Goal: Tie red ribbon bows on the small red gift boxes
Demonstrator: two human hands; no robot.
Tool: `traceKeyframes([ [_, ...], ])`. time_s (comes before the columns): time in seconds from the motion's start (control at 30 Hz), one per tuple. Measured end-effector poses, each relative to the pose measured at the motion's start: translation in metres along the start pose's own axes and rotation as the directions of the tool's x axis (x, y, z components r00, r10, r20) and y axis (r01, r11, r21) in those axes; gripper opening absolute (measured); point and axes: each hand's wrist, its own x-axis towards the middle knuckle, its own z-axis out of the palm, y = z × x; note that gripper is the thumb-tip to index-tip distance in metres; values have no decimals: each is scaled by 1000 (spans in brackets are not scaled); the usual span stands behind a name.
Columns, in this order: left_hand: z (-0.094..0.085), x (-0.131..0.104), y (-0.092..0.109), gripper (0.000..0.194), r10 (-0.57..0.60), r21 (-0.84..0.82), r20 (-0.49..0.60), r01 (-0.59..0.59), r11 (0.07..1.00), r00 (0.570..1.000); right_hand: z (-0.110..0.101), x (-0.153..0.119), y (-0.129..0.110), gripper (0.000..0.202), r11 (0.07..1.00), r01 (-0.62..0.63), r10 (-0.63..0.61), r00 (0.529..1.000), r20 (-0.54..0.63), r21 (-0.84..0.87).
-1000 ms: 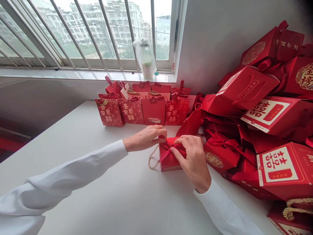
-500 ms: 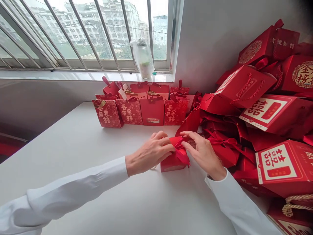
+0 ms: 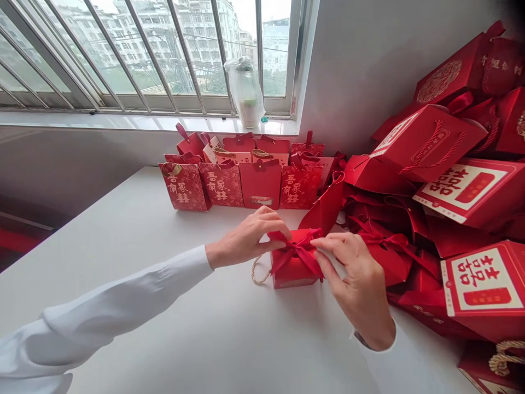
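Observation:
A small red gift box (image 3: 296,279) stands on the white table, with a red ribbon (image 3: 301,256) tied in a bow across its top. My left hand (image 3: 262,230) pinches the left loop of the bow between thumb and fingers. From the right, my right hand (image 3: 355,279) pinches the bow's other loop at the box's right edge. Two ribbon tails hang over the front of the box. A twisted cream rope handle (image 3: 258,273) sticks out at the box's left side and rests on the table.
Several red gift bags (image 3: 260,183) stand in rows at the table's back, below the barred window. On the right, a large heap of red boxes (image 3: 479,284) leans against the wall. A bagged cup (image 3: 248,104) sits on the windowsill. The white table (image 3: 164,328) extends left.
Both hands have drawn apart to the bow's two sides. The ribbon, bunched and partly hidden before, now shows as a spread bow. The rope handle has come into fuller view.

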Motion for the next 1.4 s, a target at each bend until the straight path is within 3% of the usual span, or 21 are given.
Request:
traceKeyframes([
  [0.17,7,5,-5,17,35,-45,23,-34,998,999,20,-17,-25,27,967,223,-220,975,34,-121],
  [0.3,11,9,-7,16,49,-82,28,-46,996,998,38,-21,-29,27,945,245,-243,969,36,-218],
  [0.43,14,11,-9,17,40,-67,12,-39,997,999,47,-25,-25,23,935,285,-296,955,-20,-211],
  [0.77,23,6,-14,16,81,1,-85,-81,997,993,49,-30,-19,20,917,369,-385,918,-95,-148],
  [1.07,25,3,-15,14,90,1,-106,-91,996,990,51,-32,-23,18,919,386,-392,916,-81,-82],
  [1.23,27,2,-16,12,112,0,-122,-113,994,986,55,-34,-23,14,894,445,-449,887,-111,-58],
  [1.4,27,2,-18,13,116,7,-134,-116,993,984,54,-33,-23,15,906,424,-423,900,-101,-15],
])
